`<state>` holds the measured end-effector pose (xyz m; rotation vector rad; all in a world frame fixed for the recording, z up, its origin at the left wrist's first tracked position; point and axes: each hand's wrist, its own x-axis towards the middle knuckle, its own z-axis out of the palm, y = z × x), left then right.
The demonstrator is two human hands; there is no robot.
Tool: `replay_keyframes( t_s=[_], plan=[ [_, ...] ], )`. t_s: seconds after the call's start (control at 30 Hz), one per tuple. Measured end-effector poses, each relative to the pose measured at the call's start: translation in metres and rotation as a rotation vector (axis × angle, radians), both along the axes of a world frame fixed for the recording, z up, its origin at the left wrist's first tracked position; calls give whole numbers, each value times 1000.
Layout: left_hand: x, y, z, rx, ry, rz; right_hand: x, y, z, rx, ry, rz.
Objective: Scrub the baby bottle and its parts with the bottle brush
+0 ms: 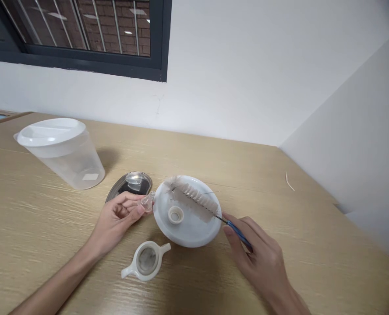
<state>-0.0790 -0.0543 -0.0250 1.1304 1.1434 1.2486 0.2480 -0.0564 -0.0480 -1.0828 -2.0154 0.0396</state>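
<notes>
My left hand [120,221] pinches a clear bottle nipple [147,202] between thumb and fingers, close to the left rim of a white bowl [192,238]. In my right hand [258,253] is the blue handle of a bottle brush [199,199]. Its pale bristles lie slanted over the bowl, tip toward the upper left; whether they touch the bowl I cannot tell. A small white ring [175,215] sits inside the bowl. Below my left fingers, a white round piece with two side handles [147,261] rests on the table, its centre greyish.
Behind my left hand lies a dark, shiny round dish [115,188] with a clear cap [134,180] on it. A translucent lidded pitcher [68,159] stands at the left. A thin pale strip [289,181] lies on the wooden table [312,245] to the right. Wall and window stand behind.
</notes>
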Motion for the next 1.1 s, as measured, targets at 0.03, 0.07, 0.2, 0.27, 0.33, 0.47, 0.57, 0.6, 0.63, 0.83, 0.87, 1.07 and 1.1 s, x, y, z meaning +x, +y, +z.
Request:
replay_keyframes(
  t_s=[0.03, 0.07, 0.2, 0.27, 0.33, 0.47, 0.57, 0.6, 0.63, 0.83, 0.87, 1.07, 1.1],
  plan=[
    [0, 0, 1, 0, -2, 0, 0, 0, 0, 0, -1, -1],
    [0, 0, 1, 0, -6, -1, 0, 0, 0, 4, -2, -1],
    [0, 1, -1, 4, -25, 1, 0, -1, 1, 4, -8, -3],
    [-1, 1, -3, -1, -35, -5, 0, -1, 1, 2, -7, 4],
    [-2, 0, -5, -8, -45, -13, 0, 0, 0, 4, -2, 8],
    [-2, -1, -5, 1, -36, -19, 0, 1, 0, -1, -2, 5],
    [-1, -1, -2, 13, -14, -8, -2, 0, 1, -18, 9, 4],
    [-1, -1, -2, 15, -5, -1, -2, -1, 1, -25, 14, 4],
    [-1, 0, -1, 16, 4, 6, -3, -2, 2, -29, 20, 1],
    [2, 3, -8, 43, -4, 98, -5, -6, 4, -9, 57, 21],
    [3, 3, -10, 47, 1, 108, -5, -6, 4, -4, 59, 29],
    [7, 3, -14, 78, 63, 149, -4, -3, 2, 40, 28, 39],
    [7, 3, -13, 85, 66, 153, -4, -2, 2, 41, 22, 36]
  ],
)
